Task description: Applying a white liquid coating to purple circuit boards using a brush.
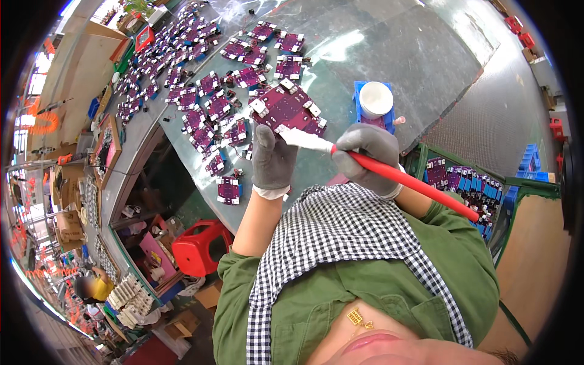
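My left hand (pixel 273 159), in a grey glove, grips a purple circuit board (pixel 286 109) by its near edge, thumb upright beside it. White connectors sit along the board's edges. My right hand (pixel 368 157), also gloved, is closed around a brush with a red handle (pixel 420 190). The brush's white tip (pixel 304 140) meets the board's near edge, next to a white connector. Just beyond my right hand stands a white round tub (pixel 376 100) in a blue holder (pixel 358 97).
Many similar purple boards (pixel 207 109) lie spread over the grey table (pixel 340 64) to the left and far left. A crate of boards (pixel 465 182) stands at the right. A red stool (pixel 198 248) is below the table's left edge. A person (pixel 96 287) is far off at left.
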`<state>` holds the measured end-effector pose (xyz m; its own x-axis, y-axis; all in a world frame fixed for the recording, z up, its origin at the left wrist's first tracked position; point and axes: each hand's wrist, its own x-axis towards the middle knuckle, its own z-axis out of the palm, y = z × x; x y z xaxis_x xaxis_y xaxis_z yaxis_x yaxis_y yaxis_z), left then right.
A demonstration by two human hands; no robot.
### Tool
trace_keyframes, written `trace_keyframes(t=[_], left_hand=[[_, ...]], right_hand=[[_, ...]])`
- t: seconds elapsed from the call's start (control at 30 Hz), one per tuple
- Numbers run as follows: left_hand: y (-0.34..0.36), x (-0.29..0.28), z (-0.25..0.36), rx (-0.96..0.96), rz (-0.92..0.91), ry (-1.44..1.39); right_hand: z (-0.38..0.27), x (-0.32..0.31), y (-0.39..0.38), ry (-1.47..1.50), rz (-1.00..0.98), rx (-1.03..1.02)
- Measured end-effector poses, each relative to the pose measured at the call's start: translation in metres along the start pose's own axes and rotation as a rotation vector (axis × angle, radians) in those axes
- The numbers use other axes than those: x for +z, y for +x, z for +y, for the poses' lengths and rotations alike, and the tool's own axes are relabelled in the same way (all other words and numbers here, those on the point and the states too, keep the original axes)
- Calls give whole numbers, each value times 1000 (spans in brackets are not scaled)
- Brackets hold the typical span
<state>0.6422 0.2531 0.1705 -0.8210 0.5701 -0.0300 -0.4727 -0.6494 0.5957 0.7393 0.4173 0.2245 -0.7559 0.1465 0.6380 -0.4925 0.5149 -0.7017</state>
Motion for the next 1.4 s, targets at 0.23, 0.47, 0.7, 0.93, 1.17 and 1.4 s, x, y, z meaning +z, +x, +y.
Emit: trace_keyframes(t=[0.23,0.47,0.7,0.93,1.17,1.4], left_hand=[[53,-42,-54,189,-90,1032],[158,-106,-149,-332,313,-138],[158,-139,-128,-313,143,538],[65,-86,-28,-178,408,-76],[-20,-128,82,18,349,-117],[-125,-195,134,9,330,-17]], right_hand=[[32,-39,-21,53,-46,416],[74,-135,-42,55,437,676],[80,-223,-64,-13,507,625],[92,-200,-76,-161,459,620],[76,-151,-53,-628,-82,163],[16,-51,-112,-1206,-192,786]])
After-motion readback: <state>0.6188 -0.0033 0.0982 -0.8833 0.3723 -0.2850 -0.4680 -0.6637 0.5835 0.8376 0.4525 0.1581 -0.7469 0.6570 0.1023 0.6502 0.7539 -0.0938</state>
